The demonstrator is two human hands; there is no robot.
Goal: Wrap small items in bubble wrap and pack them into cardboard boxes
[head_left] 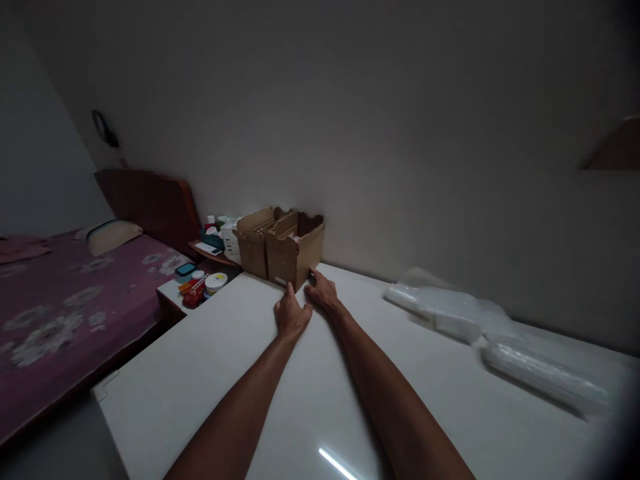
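Two brown cardboard boxes with open tops and wavy-cut rims stand side by side at the far end of the white tabletop (220, 353), against the wall. My left hand (291, 315) reaches to the bottom front of the right-hand cardboard box (283, 259), its index finger stretched against it and the thumb apart. At the lower right side of that same box is my right hand (323, 292), with fingers extended along the cardboard and the thumb spread. Neither hand wraps round the box. The left-hand cardboard box (253, 252) is untouched; the contents of both are mostly hidden.
Rolled clear plastic wrap (450, 312) lies along the wall on the right. Left of the table, a low bedside stand holds a white-lidded tub (216, 282), a red packet (195, 293) and a white basket (231, 241). A bed (100, 300) with a purple floral sheet is beyond.
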